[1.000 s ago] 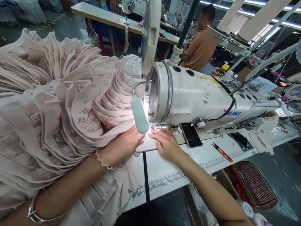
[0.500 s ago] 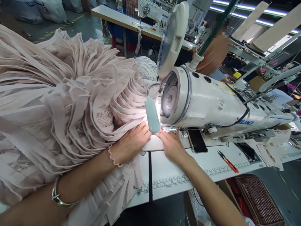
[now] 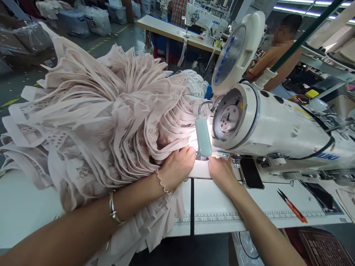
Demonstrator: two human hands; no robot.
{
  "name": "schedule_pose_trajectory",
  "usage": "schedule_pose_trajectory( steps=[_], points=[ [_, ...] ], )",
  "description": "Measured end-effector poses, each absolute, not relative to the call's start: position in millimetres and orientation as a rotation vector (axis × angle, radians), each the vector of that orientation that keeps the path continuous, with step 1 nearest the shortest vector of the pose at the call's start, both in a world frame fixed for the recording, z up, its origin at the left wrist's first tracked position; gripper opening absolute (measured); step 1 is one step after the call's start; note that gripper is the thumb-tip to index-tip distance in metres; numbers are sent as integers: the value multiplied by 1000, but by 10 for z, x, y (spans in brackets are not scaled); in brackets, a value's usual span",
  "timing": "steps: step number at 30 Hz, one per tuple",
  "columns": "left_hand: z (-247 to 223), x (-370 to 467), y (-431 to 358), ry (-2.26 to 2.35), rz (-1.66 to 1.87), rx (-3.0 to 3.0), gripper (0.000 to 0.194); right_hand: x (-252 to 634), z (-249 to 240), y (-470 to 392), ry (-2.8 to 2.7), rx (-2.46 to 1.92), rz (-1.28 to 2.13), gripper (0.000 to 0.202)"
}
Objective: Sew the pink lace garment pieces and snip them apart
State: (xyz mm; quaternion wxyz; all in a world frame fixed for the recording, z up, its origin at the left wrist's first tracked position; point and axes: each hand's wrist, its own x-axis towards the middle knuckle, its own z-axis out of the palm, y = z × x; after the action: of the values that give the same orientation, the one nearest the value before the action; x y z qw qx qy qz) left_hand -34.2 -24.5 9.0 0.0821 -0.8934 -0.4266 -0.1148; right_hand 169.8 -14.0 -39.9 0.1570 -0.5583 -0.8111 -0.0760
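A large heap of pale pink fabric pieces with lace (image 3: 130, 107) covers the left of the table and hangs over its front edge. My left hand (image 3: 181, 162) is closed at the heap's right edge, its fingers curled on the pale fabric beside the needle area. Just right of it, my right hand (image 3: 222, 170) lies low under the machine head, fingertips partly hidden; what they hold cannot be made out. The white sewing machine (image 3: 277, 118) stands over my right hand. A pale green lamp piece (image 3: 203, 136) hangs lit between the hands.
A dark phone (image 3: 251, 173) lies right of my right hand, with orange-handled snips (image 3: 292, 207) farther right. A printed ruler (image 3: 216, 218) runs along the table's front. Behind are a magnifier (image 3: 235, 51), a second machine (image 3: 205, 20) and a person in brown (image 3: 277, 55).
The view has swung left, so everything sits farther right. My left hand's fingers are more curled than before. Both hands remain beside the needle area.
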Motion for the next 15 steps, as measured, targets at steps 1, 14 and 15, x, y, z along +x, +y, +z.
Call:
schedule_pose_trajectory(
  steps=[1, 14, 15],
  points=[
    [107, -335, -252, -1246, -304, -2669, 20, 1693, -393, -125, -2309, -1613, -204, 20],
    [80, -383, 130, -1319, -517, -2903, 13, 1567, -261, -279, -2410, -1373, -461, 33],
    [74, -382, 127, -1331, -513, -2915, 14, 1570, -262, -283, -2419, -1396, -499, 33]
  ],
)
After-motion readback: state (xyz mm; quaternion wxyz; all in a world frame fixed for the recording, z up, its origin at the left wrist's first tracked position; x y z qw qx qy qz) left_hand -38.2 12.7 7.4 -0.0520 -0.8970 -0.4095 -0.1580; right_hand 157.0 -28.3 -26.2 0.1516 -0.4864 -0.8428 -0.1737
